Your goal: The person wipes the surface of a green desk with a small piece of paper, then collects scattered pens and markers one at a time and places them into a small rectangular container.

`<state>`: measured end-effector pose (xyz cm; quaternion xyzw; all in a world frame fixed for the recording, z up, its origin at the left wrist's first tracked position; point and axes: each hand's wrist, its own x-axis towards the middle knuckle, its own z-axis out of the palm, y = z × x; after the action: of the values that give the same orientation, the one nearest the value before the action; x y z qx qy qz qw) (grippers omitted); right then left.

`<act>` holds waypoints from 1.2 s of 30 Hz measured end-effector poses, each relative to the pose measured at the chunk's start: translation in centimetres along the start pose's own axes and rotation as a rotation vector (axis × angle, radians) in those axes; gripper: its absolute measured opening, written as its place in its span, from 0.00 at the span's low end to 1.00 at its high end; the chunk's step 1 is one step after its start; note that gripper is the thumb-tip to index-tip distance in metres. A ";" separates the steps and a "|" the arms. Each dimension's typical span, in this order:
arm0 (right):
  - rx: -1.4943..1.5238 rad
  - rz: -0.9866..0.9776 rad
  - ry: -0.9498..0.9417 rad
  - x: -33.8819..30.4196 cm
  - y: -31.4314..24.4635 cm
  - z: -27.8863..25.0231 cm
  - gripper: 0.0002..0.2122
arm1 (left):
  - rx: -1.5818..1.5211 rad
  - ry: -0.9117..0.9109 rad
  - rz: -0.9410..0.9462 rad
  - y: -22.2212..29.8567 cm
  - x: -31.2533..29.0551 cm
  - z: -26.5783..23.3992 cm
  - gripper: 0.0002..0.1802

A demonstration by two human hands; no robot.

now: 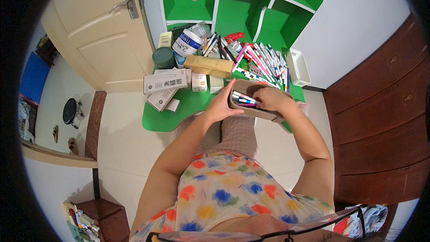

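Observation:
A brown-grey rectangular bin is tilted toward me at the near edge of the green desk. My left hand grips its left end, thumb along the near rim. Inside the bin lie several marker pens. My right hand reaches into the bin, its fingers bent down among the pens; what the fingertips hold, if anything, is hidden. Just beyond, a big heap of markers with white barrels and coloured caps spreads over the desk.
Left of the bin lie a gold box, white cartons, a small white box, a dark green canister and a white-and-blue tub. A white tray stands at the desk's right edge. Green shelves rise behind.

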<state>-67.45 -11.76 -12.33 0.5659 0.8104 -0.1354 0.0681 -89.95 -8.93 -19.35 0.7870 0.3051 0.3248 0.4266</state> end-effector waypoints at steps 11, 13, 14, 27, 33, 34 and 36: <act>-0.113 -0.099 0.363 1.2 -0.9 2.7 0.13 | 0.022 -0.004 -0.003 -0.1 0.0 0.1 0.62; -0.104 -0.202 0.448 0.9 -1.2 2.3 0.10 | 0.036 -0.014 -0.029 0.2 -0.1 -0.1 0.62; -0.101 -0.202 0.449 0.8 -1.4 2.1 0.10 | 0.038 -0.015 -0.029 0.2 -0.1 -0.1 0.62; 0.000 0.009 0.305 1.0 -1.6 2.4 0.09 | 0.027 -0.007 -0.015 -0.2 -0.2 0.2 0.62; -0.026 0.015 0.309 2.4 -0.4 4.0 0.09 | 0.016 -0.004 -0.007 -0.2 0.0 0.2 0.63; -0.001 -0.028 0.309 2.3 -0.5 3.9 0.08 | 0.031 -0.012 -0.025 0.0 0.0 0.2 0.63; 0.066 -0.065 0.312 1.9 -0.9 2.7 0.08 | 0.047 -0.014 -0.039 0.3 -0.1 0.0 0.63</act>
<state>-69.05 -11.16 -15.24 0.5556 0.8241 -0.0746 -0.0814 -89.96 -9.14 -19.12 0.7930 0.3250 0.3037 0.4163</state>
